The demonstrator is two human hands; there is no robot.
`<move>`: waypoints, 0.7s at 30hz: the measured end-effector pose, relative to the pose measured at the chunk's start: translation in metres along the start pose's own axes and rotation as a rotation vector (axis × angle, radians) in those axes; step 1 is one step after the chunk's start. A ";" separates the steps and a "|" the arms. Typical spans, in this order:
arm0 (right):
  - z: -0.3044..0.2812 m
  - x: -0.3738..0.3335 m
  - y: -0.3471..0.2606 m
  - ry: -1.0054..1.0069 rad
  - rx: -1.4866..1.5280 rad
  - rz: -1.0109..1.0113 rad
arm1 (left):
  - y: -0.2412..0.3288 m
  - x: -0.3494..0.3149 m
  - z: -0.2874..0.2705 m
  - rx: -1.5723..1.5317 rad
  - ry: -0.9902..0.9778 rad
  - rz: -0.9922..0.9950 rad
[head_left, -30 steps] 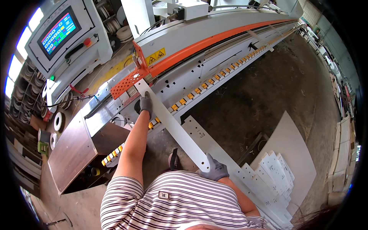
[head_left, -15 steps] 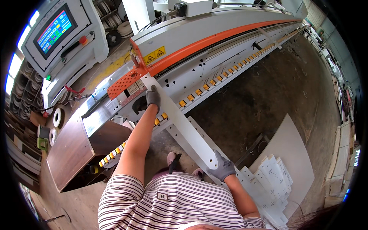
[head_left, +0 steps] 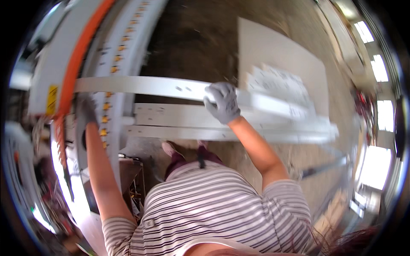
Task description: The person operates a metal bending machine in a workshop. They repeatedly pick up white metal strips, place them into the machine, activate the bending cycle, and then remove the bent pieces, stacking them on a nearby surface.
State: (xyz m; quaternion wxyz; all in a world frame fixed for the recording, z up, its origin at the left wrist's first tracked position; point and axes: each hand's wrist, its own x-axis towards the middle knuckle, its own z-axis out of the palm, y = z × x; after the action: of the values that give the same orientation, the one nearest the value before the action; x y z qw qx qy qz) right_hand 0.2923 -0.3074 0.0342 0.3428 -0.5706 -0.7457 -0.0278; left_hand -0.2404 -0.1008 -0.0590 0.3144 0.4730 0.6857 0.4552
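Note:
A long, narrow white panel with small holes near its right end lies across the yellow roller track of a machine. Its left end meets the machine's orange edge. My right hand, in a grey glove, is closed over the right end of this panel. My left hand, gloved too, is at the panel's near edge beside the machine; its fingers are smeared by motion. Nearer to me, more white panels with holes lie side by side, parallel to the held one.
The grey machine has an orange strip and a row of yellow rollers running away from me. At the right, white pieces are piled on a large pale board. Both my shoes show on the floor below.
My view has turned to the right, so the machine now stands at the left. My right hand is still on the panel's end; my left hand is now at its near edge.

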 end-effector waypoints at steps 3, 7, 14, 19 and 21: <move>-0.038 -0.043 0.048 0.149 -0.212 0.242 | 0.048 -0.109 0.004 -0.126 -0.014 0.211; -0.037 -0.073 0.076 0.071 -0.283 0.334 | 0.075 -0.225 0.027 -0.157 -0.118 0.057; 0.038 -0.148 0.126 -0.645 -0.450 0.465 | 0.053 -0.312 0.042 -0.096 -0.448 -0.261; 0.064 -0.180 0.152 -0.983 -0.534 0.387 | 0.047 -0.324 0.035 -0.076 -0.518 -0.343; 0.064 -0.171 0.144 -1.068 -0.490 0.304 | 0.048 -0.321 0.034 -0.065 -0.528 -0.365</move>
State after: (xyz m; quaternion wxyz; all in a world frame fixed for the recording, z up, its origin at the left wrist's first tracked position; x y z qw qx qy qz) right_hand 0.4063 -0.3718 -0.1580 -0.2199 -0.6682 -0.6966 0.1407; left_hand -0.0799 -0.3835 -0.0280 0.5726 0.4338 0.6392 0.2746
